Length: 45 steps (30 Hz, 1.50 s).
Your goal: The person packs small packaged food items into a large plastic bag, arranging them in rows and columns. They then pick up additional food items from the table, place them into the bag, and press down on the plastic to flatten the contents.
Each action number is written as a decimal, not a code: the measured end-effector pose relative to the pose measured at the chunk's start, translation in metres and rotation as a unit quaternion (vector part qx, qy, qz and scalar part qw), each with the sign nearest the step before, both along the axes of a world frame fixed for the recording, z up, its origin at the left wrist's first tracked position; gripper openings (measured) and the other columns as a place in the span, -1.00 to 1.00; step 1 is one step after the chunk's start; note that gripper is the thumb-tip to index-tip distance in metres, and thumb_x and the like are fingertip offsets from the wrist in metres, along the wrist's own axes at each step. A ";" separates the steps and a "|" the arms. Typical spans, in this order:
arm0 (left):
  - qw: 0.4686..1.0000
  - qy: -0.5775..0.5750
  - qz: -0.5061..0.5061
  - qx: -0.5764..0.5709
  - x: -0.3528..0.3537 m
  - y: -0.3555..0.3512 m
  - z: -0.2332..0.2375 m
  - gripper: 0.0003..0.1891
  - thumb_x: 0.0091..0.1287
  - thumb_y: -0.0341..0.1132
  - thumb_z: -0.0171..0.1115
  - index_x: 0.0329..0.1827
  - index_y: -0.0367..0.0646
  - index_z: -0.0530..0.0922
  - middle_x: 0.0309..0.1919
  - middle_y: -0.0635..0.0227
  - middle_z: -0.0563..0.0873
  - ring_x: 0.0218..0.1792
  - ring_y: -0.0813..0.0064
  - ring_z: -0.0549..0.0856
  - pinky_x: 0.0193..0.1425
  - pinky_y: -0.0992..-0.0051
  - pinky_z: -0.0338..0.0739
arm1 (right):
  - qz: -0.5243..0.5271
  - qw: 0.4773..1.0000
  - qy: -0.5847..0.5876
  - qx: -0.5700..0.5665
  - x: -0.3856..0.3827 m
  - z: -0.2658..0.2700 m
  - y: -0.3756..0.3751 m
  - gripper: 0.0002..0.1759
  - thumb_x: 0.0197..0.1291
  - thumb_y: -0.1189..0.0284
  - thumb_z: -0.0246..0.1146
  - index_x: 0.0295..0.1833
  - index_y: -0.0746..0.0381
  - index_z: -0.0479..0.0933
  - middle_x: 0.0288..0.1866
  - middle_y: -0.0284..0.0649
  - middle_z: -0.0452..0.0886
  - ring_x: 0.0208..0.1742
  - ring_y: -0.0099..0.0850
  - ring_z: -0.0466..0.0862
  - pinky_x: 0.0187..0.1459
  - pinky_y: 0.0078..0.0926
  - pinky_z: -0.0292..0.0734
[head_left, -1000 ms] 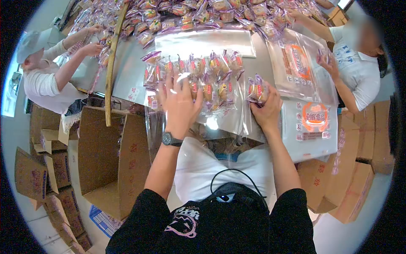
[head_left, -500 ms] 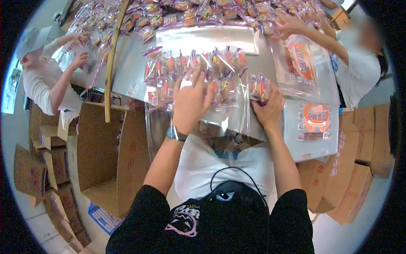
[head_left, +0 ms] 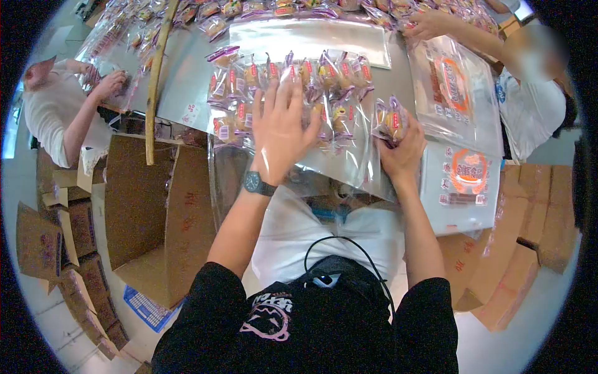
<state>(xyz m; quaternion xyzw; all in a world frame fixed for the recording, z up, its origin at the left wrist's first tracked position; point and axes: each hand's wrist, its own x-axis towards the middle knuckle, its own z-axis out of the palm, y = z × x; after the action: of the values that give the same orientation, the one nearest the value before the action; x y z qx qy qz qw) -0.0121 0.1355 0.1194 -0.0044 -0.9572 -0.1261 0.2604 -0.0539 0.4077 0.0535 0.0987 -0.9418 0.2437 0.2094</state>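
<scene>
Two rows of small wrapped cakes (head_left: pixel 342 118) in purple-edged clear packets lie in front of me, in a large clear plastic bag (head_left: pixel 330 167) whose loose end hangs over the table edge. My left hand (head_left: pixel 281 124) is spread over the middle of these rows, fingers stretched away from me; glints of film cross its back. To the right of the rows, my right hand (head_left: pixel 405 146) has its fingers curled round a couple of wrapped cakes (head_left: pixel 390 121) standing on edge.
A heap of wrapped cakes (head_left: pixel 283 9) covers the table's far side. Printed bags (head_left: pixel 464 177) are stacked at right, and clear film (head_left: pixel 305 43) lies ahead. A wooden stick (head_left: pixel 159 75) lies at left. Co-workers (head_left: pixel 59 115) work on both sides. Open cartons (head_left: pixel 140 212) stand below.
My left hand stays spread over the rows, its fingers a little further left. The right hand still grips its cakes. The left co-worker's hands have come lower and closer together.
</scene>
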 end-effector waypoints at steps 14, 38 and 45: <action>0.998 0.020 -0.048 0.024 0.024 0.003 -0.007 -0.51 0.39 -0.24 0.30 0.33 -0.31 0.60 0.35 0.06 0.64 0.36 -0.03 0.55 0.54 -0.03 0.28 | -0.032 0.999 0.036 0.026 -0.006 -0.007 0.002 0.18 -0.14 0.00 0.66 0.60 0.07 0.25 0.52 -0.09 0.40 0.61 -0.06 0.30 0.57 0.41 -0.07; 1.000 0.002 -0.001 -0.022 -0.003 -0.015 -0.013 -0.35 0.46 0.11 0.21 0.44 -0.19 0.53 0.34 0.05 0.63 0.43 0.04 0.52 0.62 -0.04 0.20 | -0.058 0.988 0.023 0.142 0.013 0.006 -0.006 0.11 0.00 0.10 0.43 0.72 -0.02 0.18 0.67 -0.17 0.27 0.68 -0.03 0.18 0.59 0.49 -0.21; 1.000 -0.024 -0.014 0.013 0.000 -0.018 0.001 -0.34 0.45 0.18 0.20 0.42 -0.14 0.56 0.35 0.11 0.63 0.44 0.06 0.50 0.61 0.01 0.20 | -0.014 0.998 0.042 0.044 0.029 0.023 0.002 -0.09 0.16 0.17 0.40 0.64 0.05 0.29 0.66 -0.09 0.28 0.66 0.00 0.22 0.61 0.30 -0.06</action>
<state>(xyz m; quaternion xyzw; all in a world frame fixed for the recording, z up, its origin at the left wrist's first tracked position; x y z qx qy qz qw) -0.0123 0.1174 0.1202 -0.0111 -0.9613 -0.1420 0.2356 -0.0246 0.4101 0.0763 0.1048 -0.9434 0.1946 0.2473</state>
